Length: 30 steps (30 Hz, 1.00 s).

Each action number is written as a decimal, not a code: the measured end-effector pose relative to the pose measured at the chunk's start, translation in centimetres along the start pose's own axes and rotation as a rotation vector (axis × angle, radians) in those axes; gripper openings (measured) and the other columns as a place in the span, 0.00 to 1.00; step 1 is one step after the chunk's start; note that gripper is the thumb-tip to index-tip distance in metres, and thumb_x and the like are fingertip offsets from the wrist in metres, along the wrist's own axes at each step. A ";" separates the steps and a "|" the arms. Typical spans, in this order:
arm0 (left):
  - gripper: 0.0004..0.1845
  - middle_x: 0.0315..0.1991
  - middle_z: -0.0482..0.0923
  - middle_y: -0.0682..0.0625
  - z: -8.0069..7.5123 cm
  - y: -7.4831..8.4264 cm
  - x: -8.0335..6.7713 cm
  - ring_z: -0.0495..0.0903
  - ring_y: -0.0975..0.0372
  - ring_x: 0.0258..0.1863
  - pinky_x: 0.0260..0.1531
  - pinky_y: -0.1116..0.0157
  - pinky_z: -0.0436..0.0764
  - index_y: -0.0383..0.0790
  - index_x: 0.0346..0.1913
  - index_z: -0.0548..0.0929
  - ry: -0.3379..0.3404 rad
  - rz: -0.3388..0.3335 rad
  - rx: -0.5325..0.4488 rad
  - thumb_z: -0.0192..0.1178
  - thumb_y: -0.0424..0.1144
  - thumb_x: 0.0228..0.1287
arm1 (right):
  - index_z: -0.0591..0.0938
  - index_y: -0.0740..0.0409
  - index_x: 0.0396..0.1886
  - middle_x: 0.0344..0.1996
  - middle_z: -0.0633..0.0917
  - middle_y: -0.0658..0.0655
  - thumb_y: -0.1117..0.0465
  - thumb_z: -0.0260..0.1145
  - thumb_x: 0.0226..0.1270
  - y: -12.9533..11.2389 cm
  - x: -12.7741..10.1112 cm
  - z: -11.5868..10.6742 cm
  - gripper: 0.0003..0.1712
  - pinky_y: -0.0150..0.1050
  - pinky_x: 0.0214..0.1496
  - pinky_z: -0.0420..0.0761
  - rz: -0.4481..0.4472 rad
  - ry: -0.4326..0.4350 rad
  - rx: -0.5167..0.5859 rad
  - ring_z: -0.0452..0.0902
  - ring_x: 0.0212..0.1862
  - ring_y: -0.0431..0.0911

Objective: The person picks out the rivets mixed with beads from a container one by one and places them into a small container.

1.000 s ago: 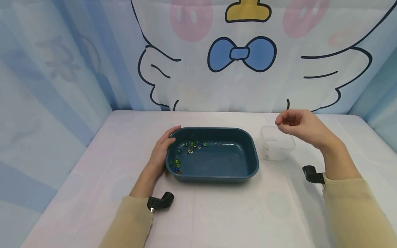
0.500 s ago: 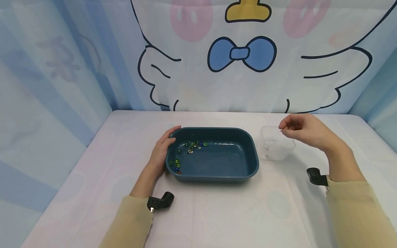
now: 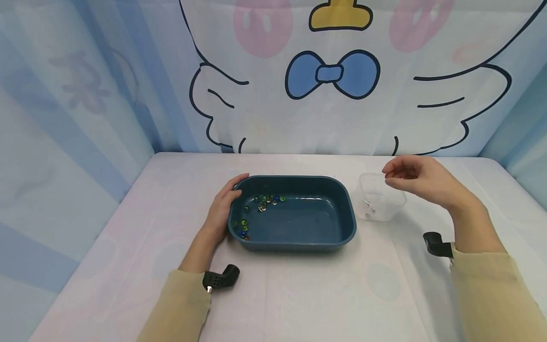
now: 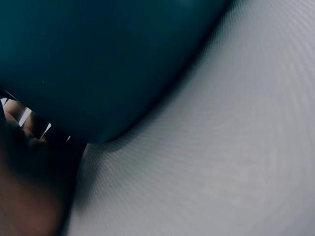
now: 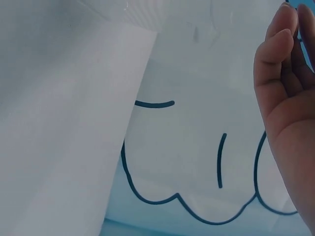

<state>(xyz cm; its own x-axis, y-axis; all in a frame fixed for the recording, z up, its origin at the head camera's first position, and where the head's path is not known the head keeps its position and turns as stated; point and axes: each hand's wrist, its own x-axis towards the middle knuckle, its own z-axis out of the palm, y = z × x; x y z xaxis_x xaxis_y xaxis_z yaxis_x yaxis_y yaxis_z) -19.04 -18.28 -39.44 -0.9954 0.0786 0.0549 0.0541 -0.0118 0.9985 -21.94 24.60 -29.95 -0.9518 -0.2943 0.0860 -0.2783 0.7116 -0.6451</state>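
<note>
A dark teal basin [image 3: 295,223] lies in the middle of the table, with several small shiny beads [image 3: 264,202] in green, blue and gold at its left side. My left hand [image 3: 220,209] grips its left end, the thumb over the rim and the fingers along the outer wall. To the right stands a clear plastic container [image 3: 380,199] with several small silvery beads [image 3: 370,208] on its bottom. My right hand [image 3: 420,180] hovers over that container's back right corner, fingers bent loosely and thumb apart, nothing visible between them. In the right wrist view its fingers [image 5: 278,54] show no bead.
A pale patterned cloth [image 3: 316,294] covers the table. Behind it hangs a printed curtain [image 3: 333,123] with a blue bow tie, close to the right hand. The basin and the clear container stand side by side with a narrow gap.
My right hand has lowered slightly over the clear container and let go of a small bead. More beads show on the container's bottom. My left hand and the basin stay in place.
</note>
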 end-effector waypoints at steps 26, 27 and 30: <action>0.27 0.74 0.63 0.50 -0.1 0.0 0.0 0.59 0.59 0.73 0.71 0.57 0.58 0.46 0.75 0.68 0.005 -0.005 0.001 0.39 0.36 0.76 | 0.82 0.60 0.54 0.47 0.83 0.57 0.62 0.70 0.68 -4.9 2.2 1.6 0.16 0.30 0.45 0.78 -0.118 0.015 0.146 0.79 0.45 0.44; 0.27 0.74 0.63 0.50 -0.1 0.0 0.0 0.59 0.59 0.73 0.71 0.57 0.58 0.46 0.75 0.68 0.005 -0.006 0.001 0.39 0.36 0.76 | 0.82 0.61 0.54 0.46 0.84 0.57 0.63 0.70 0.68 -5.2 2.3 1.7 0.16 0.30 0.45 0.78 -0.133 0.015 0.153 0.79 0.45 0.44; 0.27 0.74 0.63 0.50 -0.1 0.0 0.0 0.59 0.59 0.73 0.71 0.57 0.58 0.46 0.75 0.68 0.006 -0.004 0.000 0.40 0.36 0.75 | 0.82 0.61 0.53 0.45 0.84 0.57 0.63 0.70 0.67 -6.1 3.0 2.3 0.15 0.31 0.45 0.78 -0.165 -0.004 0.180 0.80 0.44 0.46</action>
<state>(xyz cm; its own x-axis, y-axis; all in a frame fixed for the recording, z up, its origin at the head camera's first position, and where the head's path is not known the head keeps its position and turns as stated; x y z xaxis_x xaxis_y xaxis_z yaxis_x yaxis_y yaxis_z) -19.03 -18.41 -39.47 -0.9961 0.0727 0.0504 0.0497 -0.0117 0.9987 -22.75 17.89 -27.49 -0.8948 -0.3999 0.1988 -0.4023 0.5287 -0.7474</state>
